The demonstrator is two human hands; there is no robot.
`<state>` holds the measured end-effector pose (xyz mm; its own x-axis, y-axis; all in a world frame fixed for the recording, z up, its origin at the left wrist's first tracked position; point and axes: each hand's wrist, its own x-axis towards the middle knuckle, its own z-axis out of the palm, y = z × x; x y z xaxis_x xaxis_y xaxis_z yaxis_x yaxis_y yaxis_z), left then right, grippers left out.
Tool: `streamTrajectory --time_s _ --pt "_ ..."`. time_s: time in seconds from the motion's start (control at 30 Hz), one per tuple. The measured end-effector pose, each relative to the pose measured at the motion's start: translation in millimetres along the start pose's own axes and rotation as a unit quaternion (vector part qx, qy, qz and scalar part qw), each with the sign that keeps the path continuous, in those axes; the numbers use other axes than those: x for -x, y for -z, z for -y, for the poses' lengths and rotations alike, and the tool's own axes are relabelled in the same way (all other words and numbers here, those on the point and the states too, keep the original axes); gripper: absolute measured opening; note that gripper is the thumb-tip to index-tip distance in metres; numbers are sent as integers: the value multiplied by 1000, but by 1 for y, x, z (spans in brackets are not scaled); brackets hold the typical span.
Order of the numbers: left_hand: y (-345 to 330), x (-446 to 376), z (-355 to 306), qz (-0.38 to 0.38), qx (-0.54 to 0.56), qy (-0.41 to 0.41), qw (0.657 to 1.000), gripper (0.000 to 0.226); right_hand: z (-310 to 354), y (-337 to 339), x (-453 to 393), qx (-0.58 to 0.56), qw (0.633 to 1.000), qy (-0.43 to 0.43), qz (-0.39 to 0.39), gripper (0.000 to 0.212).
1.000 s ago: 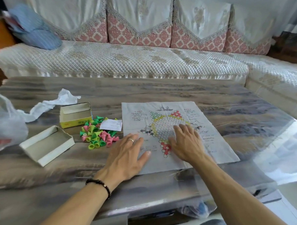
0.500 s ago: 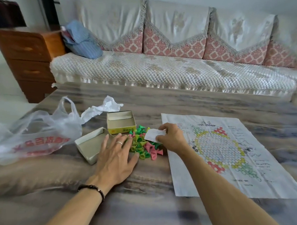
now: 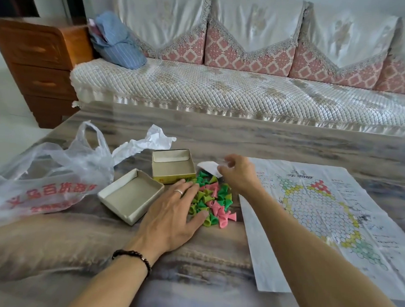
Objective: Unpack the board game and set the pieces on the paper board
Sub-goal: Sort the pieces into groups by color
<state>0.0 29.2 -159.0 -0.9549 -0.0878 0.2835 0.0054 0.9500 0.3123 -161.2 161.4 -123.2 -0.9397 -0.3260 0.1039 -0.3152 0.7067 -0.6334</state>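
A heap of small pink, green and yellow-green cone pieces [image 3: 214, 201] lies on the table, left of the paper board [image 3: 320, 208], which is spread flat with a printed hexagon grid. My left hand [image 3: 174, 212] lies flat and open, fingertips on the left side of the heap. Just beyond the heap, my right hand [image 3: 238, 175] pinches a small white paper slip [image 3: 209, 168] above the pieces. Two open box halves sit left of the pieces: a yellow-sided one [image 3: 173, 166] and a white one [image 3: 131, 196].
A clear plastic bag [image 3: 42, 183] with red print and crumpled white paper [image 3: 147, 143] lie at the table's left. A quilted sofa [image 3: 217, 87] runs behind the table, with a blue striped bundle [image 3: 116, 41] on it. A wooden drawer unit [image 3: 39, 63] stands at far left.
Both hands left the paper board and moved to the heap. My right hand picked the white slip off the pieces and lifted it; my left hand slid onto the heap's left side.
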Motion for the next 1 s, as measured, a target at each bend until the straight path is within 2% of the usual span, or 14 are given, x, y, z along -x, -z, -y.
streamTrajectory --time_s 0.1,0.2,0.33,0.4,0.5,0.7,1.0 --pt "1 1 -1 -16 -13 -8 1000 68 -4 5 32 -9 995 80 -59 22" --pt "3 2 -1 -21 -24 -46 998 56 -9 8 69 7 987 157 -34 12" --pt "2 3 -1 -17 -22 -55 998 51 -12 11 103 99 968 224 48 31" --pt "3 5 -1 -17 -27 -49 998 52 -12 11 104 157 956 239 63 39" --pt "5 9 -3 -32 -29 -46 998 52 -11 12 104 146 960 225 75 37" --pt "9 20 -9 -64 -24 -56 996 55 -14 16 107 88 975 195 56 13" --pt "1 24 -34 -97 -29 -86 991 48 -16 24 119 78 981 159 82 19"
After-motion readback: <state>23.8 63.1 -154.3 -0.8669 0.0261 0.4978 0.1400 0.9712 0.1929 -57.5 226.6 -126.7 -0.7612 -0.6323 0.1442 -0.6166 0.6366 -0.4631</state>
